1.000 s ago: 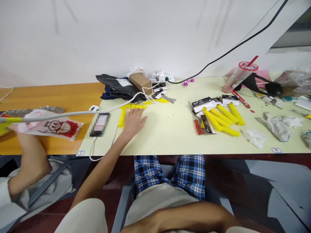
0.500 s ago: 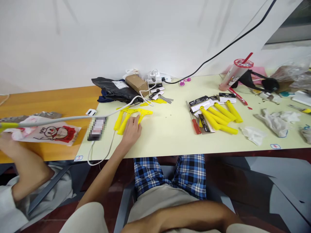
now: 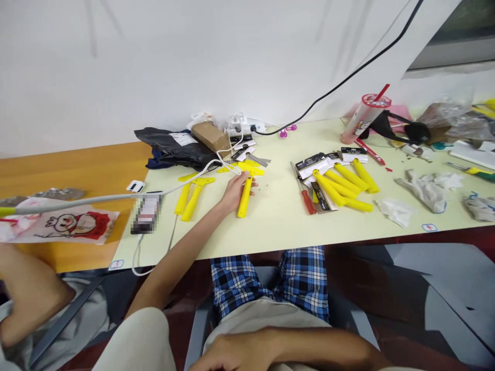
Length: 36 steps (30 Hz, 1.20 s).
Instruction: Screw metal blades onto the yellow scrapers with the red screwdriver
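Observation:
My left hand (image 3: 233, 191) is closed round the neck of a yellow T-shaped scraper (image 3: 244, 201), with the thumb on top and fingertips showing past its right side. The scraper's handle points toward me. To the left lie two more yellow scrapers (image 3: 193, 198) side by side. Behind my hand are further yellow scraper heads, grey metal blades (image 3: 258, 160) and black cards. My right hand (image 3: 228, 353) rests low at my belly, cut by the bottom edge, so its fingers are mostly hidden.
Right of centre lie carded yellow handles (image 3: 344, 188) and a red screwdriver (image 3: 308, 200). A phone (image 3: 147, 212) and white cable are at left. A black bag (image 3: 178, 149), cardboard box (image 3: 211, 136) and drink cup (image 3: 361, 121) stand behind. Another person's arm (image 3: 29, 288) is far left.
My left hand has moved right from the scraper group, carrying one scraper away from the other two. The view has shifted slightly. My right arm stays across my body.

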### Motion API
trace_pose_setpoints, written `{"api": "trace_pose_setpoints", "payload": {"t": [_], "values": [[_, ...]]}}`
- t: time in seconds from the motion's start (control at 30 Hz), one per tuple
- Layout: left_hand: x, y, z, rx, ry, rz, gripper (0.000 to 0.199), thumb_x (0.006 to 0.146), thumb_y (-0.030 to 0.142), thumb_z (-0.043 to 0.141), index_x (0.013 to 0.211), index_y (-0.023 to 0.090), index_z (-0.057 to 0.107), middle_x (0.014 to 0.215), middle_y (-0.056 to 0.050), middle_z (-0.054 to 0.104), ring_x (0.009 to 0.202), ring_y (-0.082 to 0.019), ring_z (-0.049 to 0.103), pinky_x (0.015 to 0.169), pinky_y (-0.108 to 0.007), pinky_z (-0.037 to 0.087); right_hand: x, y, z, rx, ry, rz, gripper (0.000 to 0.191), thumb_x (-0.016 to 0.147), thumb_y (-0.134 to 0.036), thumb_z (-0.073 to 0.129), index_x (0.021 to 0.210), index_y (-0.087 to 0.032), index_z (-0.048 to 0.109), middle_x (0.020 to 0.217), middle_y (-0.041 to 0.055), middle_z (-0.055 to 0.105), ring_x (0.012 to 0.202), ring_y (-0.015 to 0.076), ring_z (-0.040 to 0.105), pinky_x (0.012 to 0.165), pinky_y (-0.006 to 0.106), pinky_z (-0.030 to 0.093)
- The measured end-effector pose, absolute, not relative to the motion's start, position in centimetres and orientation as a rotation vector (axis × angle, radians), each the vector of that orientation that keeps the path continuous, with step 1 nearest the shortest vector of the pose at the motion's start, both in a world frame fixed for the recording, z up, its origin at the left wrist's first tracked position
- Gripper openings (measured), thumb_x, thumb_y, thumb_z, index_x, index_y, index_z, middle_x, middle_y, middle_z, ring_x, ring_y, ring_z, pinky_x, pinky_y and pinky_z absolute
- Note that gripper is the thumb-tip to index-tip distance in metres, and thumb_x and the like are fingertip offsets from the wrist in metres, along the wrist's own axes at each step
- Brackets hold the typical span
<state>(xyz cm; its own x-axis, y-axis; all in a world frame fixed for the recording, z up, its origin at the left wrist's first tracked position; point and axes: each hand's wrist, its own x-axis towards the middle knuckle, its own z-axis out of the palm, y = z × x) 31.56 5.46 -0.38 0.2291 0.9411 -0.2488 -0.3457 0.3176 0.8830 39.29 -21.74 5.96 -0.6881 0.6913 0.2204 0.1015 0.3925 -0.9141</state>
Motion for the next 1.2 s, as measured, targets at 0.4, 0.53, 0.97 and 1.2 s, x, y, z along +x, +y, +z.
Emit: {"api": "trace_pose_setpoints", "payload": {"t": [0.4, 0.53, 0.97, 1.2], "values": [[30.4, 7.0, -3.2, 0.767, 0.879, 1.203, 0.041, 0.080, 0.027, 0.092, 0.106, 0.021, 0.061, 0.112, -0.003, 0.077, 0.105, -0.019, 0.081, 0.094, -0.034, 0.067, 58.1, -8.4, -1.6, -1.832, -1.818, 0.005, 0.037, 0.106, -0.038, 0.059, 0.137, -0.020, 0.063, 0.136, 0.0267, 0.066, 0.129, 0.0489, 0.064, 0.111, 0.072, 0.054], [30.7, 7.0, -3.4, 0.775, 0.885, 1.207, 0.035, 0.083, 0.032, 0.089, 0.102, 0.019, 0.063, 0.107, -0.004, 0.075, 0.103, -0.019, 0.078, 0.100, -0.040, 0.068, 59.1, -6.2, -3.0, -1.998, -1.880, -0.123, 0.040, 0.111, -0.037, 0.050, 0.139, -0.011, 0.061, 0.124, 0.0284, 0.068, 0.114, 0.0467, 0.067, 0.097, 0.062, 0.060], [30.7, 7.0, -3.5, 0.822, 0.866, 1.201, 0.035, 0.078, 0.021, 0.083, 0.110, 0.016, 0.070, 0.113, -0.013, 0.085, 0.125, -0.032, 0.079, 0.122, -0.051, 0.054, 57.3, -0.7, -1.3, -1.536, -1.640, 0.226, 0.028, 0.110, -0.050, 0.057, 0.109, -0.024, 0.066, 0.100, 0.0092, 0.071, 0.088, 0.0271, 0.067, 0.082, 0.041, 0.054], [30.5, 7.0, -3.2, 0.778, 0.869, 1.172, 0.030, 0.083, 0.026, 0.081, 0.109, 0.017, 0.070, 0.114, -0.014, 0.086, 0.125, -0.032, 0.080, 0.116, -0.050, 0.059, 53.7, 12.5, -1.4, -1.579, -1.981, 0.326, 0.038, 0.103, -0.050, 0.069, 0.081, -0.027, 0.048, 0.087, 0.0064, 0.066, 0.079, 0.0248, 0.057, 0.073, 0.038, 0.042]]}}
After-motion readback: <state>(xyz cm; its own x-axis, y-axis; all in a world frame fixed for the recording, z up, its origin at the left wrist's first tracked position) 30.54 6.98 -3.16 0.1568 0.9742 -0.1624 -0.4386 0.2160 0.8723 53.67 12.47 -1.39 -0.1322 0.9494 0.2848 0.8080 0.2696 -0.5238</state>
